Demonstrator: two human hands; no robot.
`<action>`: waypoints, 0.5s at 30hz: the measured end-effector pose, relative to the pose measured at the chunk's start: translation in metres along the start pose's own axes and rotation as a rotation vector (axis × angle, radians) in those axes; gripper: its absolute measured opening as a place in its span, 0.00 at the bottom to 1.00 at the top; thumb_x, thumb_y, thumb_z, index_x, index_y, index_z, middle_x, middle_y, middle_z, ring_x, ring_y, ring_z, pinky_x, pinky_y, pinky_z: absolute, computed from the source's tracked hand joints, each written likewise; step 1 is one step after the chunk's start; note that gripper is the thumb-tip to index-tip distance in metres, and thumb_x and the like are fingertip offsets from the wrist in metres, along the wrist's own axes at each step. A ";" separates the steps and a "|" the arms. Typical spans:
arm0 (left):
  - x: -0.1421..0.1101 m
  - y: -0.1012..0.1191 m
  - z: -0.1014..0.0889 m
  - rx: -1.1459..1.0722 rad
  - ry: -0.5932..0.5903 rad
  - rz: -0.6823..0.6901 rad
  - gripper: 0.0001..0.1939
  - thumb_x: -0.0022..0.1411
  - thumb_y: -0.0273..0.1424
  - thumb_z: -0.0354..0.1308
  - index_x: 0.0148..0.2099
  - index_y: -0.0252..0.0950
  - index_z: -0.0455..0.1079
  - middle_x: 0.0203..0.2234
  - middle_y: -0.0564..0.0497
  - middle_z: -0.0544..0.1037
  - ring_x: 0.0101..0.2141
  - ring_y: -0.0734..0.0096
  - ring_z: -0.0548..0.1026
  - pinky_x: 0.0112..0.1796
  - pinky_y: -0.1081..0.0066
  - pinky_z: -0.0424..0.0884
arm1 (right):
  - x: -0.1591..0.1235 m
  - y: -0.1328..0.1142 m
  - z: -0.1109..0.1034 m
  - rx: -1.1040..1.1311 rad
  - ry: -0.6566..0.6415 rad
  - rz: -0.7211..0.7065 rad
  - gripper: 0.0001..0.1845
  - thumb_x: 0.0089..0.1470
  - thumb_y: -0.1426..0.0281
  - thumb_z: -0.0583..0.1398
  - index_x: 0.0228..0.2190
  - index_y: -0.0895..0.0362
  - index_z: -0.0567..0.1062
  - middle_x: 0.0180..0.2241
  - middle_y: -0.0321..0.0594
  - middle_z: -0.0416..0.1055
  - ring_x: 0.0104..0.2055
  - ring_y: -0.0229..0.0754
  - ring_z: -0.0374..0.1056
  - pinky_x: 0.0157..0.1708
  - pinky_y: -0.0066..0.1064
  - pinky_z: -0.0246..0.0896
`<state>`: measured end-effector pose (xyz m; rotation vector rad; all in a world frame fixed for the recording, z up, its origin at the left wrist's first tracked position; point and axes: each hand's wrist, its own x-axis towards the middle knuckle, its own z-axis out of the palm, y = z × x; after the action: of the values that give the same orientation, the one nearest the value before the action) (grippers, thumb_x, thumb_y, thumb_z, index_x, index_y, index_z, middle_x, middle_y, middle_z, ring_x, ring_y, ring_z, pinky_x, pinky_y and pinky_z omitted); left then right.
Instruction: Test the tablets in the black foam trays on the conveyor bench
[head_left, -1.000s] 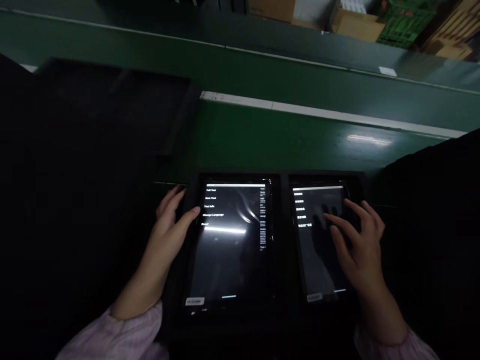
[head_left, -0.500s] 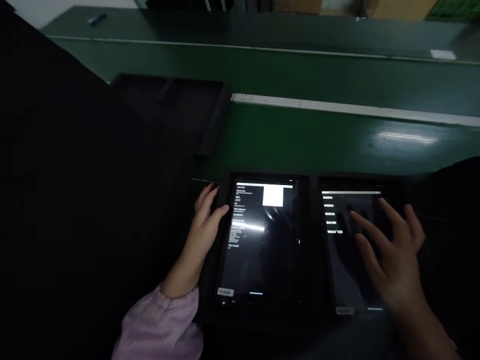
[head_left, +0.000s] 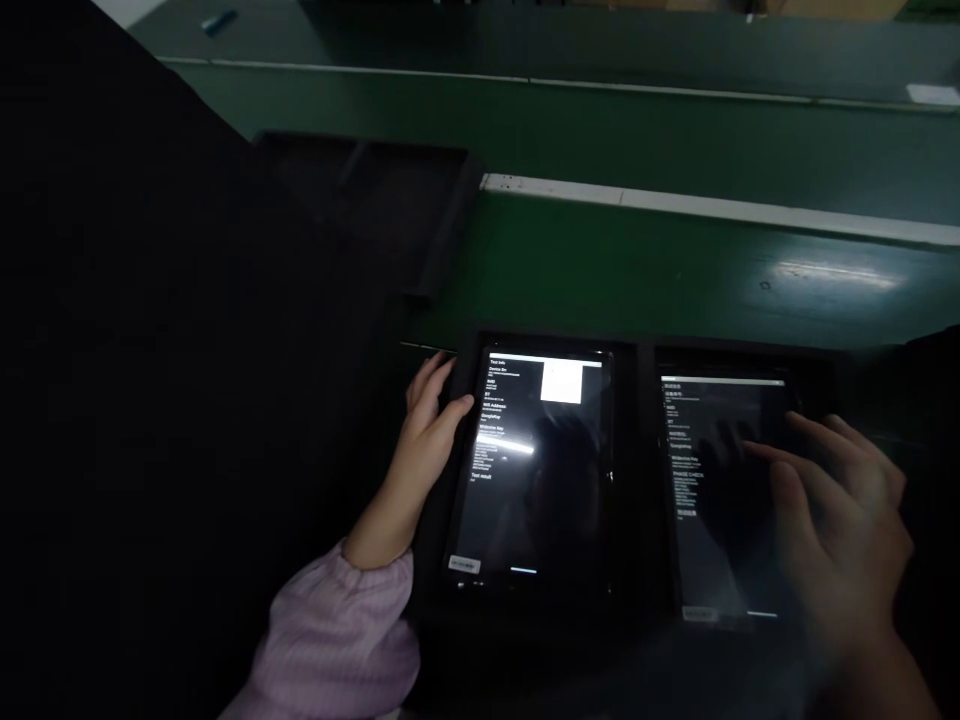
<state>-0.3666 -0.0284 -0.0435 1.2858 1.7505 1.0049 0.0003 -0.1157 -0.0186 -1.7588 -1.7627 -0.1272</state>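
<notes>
Two tablets lie side by side in a black tray (head_left: pixel 646 480), each in its own compartment. The left tablet (head_left: pixel 555 510) is lit, with white text, a white square at its upper right and a small label at its lower left. On the right tablet (head_left: pixel 720 560) a list of text lines shows. My left hand (head_left: pixel 433 430) grips the tray's left edge, thumb on the rim and fingers down the outer side. Over the right part of the right tablet, my right hand (head_left: pixel 847 510) has its fingers apart and holds nothing; whether a fingertip touches the glass I cannot tell.
Another black tray (head_left: pixel 442 240) with a divider sits beyond, to the left, on the green surface (head_left: pixel 570 265). A pale strip (head_left: pixel 637 197) crosses that surface. A large dark shape (head_left: pixel 150 400) fills the left side. A white item (head_left: pixel 932 95) lies far right.
The right tablet's screen has changed from a short menu to a longer list of text. My right hand has drawn back to the right. The view has shifted slightly; my left hand keeps its grip.
</notes>
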 end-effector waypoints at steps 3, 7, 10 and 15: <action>0.000 -0.001 0.001 0.000 0.005 0.004 0.30 0.59 0.43 0.61 0.62 0.41 0.74 0.71 0.43 0.64 0.74 0.51 0.56 0.73 0.54 0.48 | 0.001 -0.001 -0.001 0.005 0.023 0.000 0.17 0.73 0.60 0.55 0.40 0.50 0.83 0.53 0.43 0.78 0.64 0.61 0.69 0.56 0.61 0.67; 0.000 -0.002 0.001 0.002 0.006 0.009 0.29 0.60 0.43 0.61 0.62 0.42 0.74 0.71 0.44 0.65 0.74 0.53 0.56 0.73 0.54 0.49 | 0.002 -0.001 -0.002 0.016 0.024 0.001 0.17 0.73 0.61 0.55 0.39 0.50 0.83 0.52 0.43 0.78 0.62 0.60 0.71 0.56 0.62 0.68; 0.001 -0.003 0.001 0.005 0.006 0.009 0.27 0.59 0.42 0.62 0.61 0.43 0.75 0.71 0.45 0.66 0.74 0.52 0.56 0.73 0.53 0.49 | 0.001 -0.002 -0.003 0.040 0.031 -0.010 0.15 0.72 0.63 0.57 0.39 0.51 0.83 0.51 0.44 0.79 0.61 0.61 0.72 0.55 0.63 0.69; 0.003 -0.005 0.000 0.013 0.009 0.017 0.27 0.59 0.42 0.63 0.60 0.45 0.75 0.70 0.46 0.67 0.73 0.52 0.56 0.73 0.51 0.48 | -0.001 -0.005 -0.004 0.081 0.018 0.057 0.14 0.71 0.64 0.57 0.39 0.48 0.84 0.52 0.42 0.78 0.62 0.60 0.71 0.57 0.62 0.69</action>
<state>-0.3693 -0.0263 -0.0488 1.3082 1.7586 1.0112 -0.0030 -0.1190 -0.0143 -1.7433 -1.6796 -0.0469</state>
